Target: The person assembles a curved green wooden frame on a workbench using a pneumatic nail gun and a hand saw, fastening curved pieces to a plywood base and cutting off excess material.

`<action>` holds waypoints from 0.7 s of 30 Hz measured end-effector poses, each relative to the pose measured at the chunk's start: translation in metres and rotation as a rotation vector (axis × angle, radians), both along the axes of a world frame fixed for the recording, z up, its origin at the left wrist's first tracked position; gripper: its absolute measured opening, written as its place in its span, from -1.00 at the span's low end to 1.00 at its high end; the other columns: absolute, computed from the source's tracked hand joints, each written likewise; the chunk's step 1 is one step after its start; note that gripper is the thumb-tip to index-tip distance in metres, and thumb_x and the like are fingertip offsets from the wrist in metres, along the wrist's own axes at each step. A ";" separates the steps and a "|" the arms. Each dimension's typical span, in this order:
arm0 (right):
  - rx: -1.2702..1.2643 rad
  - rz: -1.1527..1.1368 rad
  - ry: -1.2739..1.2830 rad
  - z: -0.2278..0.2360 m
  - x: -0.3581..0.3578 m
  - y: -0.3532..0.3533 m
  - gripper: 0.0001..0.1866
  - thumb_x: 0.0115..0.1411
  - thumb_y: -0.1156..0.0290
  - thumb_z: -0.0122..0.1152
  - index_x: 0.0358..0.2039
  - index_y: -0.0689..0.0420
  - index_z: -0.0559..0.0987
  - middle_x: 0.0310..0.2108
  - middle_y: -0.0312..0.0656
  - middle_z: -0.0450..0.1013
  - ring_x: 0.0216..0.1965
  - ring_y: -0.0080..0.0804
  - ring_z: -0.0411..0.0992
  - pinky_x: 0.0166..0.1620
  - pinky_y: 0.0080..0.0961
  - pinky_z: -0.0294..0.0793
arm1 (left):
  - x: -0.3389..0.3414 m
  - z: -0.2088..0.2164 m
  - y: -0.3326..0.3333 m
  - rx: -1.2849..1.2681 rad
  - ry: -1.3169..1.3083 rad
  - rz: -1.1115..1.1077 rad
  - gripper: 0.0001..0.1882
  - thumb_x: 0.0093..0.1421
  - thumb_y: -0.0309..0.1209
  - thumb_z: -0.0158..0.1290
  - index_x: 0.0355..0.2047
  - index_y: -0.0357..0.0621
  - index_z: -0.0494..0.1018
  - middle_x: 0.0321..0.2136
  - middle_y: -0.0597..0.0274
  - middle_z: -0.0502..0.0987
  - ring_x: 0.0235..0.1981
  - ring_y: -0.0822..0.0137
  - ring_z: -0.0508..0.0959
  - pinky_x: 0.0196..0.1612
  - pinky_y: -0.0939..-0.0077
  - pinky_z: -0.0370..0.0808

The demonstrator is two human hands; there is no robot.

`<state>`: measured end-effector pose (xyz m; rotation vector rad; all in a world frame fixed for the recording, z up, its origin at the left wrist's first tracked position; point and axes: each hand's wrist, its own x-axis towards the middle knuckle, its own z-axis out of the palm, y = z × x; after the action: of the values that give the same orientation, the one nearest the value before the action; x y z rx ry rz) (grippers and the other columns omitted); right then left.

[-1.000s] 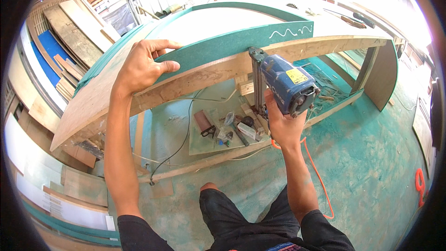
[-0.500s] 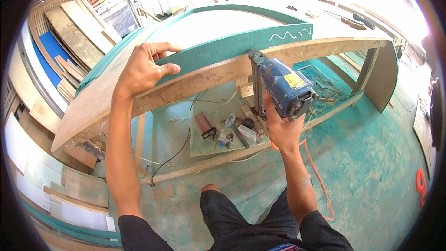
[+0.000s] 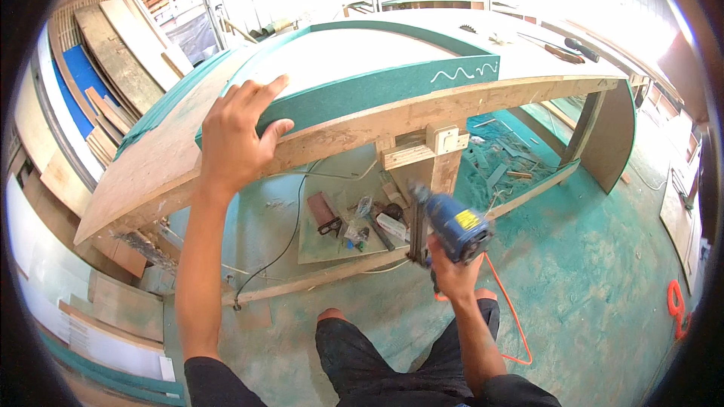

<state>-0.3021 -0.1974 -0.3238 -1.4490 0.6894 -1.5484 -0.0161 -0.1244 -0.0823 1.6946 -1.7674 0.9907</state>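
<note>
A shallow green board frame, with a white squiggle near its right front corner, lies on the pale wooden tabletop. My left hand straddles the frame's front strip toward its left end, fingers over the top edge and thumb against the front face. In my right hand is a blue nail gun, gripped by its handle. The gun hangs below the table's front edge, its nose clear of the frame and slightly blurred. An orange air hose trails beneath it to the floor.
A round saw blade and hand tools lie on the tabletop's far right. Under the table, small tools lie on a board, and a black cable hangs down. Wooden sheets lean at left.
My right hand has drawn the nail gun down and back from the frame's front face. My left hand stays on the frame, turned more upright. The view has shifted slightly.
</note>
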 end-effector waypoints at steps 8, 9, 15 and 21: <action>0.281 0.155 0.270 -0.097 -0.021 0.045 -0.78 0.25 0.38 0.38 -0.21 0.27 0.63 -0.36 -0.32 0.57 -0.37 -0.55 0.47 -0.27 -0.50 0.49 | 0.036 -0.047 -0.006 -0.385 -0.415 -0.017 -0.46 0.09 -0.29 0.37 0.11 0.04 0.56 -0.02 0.26 0.51 0.03 0.22 0.48 0.11 0.13 0.35; 0.320 0.185 0.296 -0.105 -0.019 0.053 -0.77 0.24 0.37 0.38 -0.20 0.25 0.63 -0.38 -0.32 0.56 -0.39 -0.55 0.46 -0.28 -0.51 0.48 | 0.040 -0.051 0.000 -0.394 -0.460 -0.008 -0.46 0.09 -0.29 0.37 0.11 0.04 0.57 -0.02 0.25 0.51 0.05 0.22 0.48 0.12 0.14 0.35; 0.524 0.162 0.300 -0.160 -0.035 0.075 -0.78 0.19 0.41 0.41 -0.22 0.25 0.61 -0.44 -0.35 0.52 -0.44 -0.56 0.43 -0.32 -0.50 0.44 | 0.046 -0.053 -0.008 -0.321 -0.462 -0.098 -0.51 0.19 -0.30 0.28 0.14 0.00 0.55 0.03 0.10 0.48 0.11 0.14 0.47 0.18 0.11 0.43; 0.494 0.238 0.285 -0.162 -0.033 0.080 -0.81 0.23 0.46 0.37 -0.22 0.21 0.54 -0.55 -0.32 0.43 -0.68 -0.53 0.39 -0.60 -0.51 0.34 | 0.057 -0.054 0.002 -0.353 -0.495 -0.066 -0.55 0.22 -0.43 0.17 0.14 -0.06 0.52 0.05 0.01 0.48 0.11 0.09 0.47 0.21 0.19 0.51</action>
<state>-0.3347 -0.1178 -0.4859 -1.3212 0.9507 -0.9134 0.0407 -0.1220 -0.1362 1.2320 -1.7787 1.6865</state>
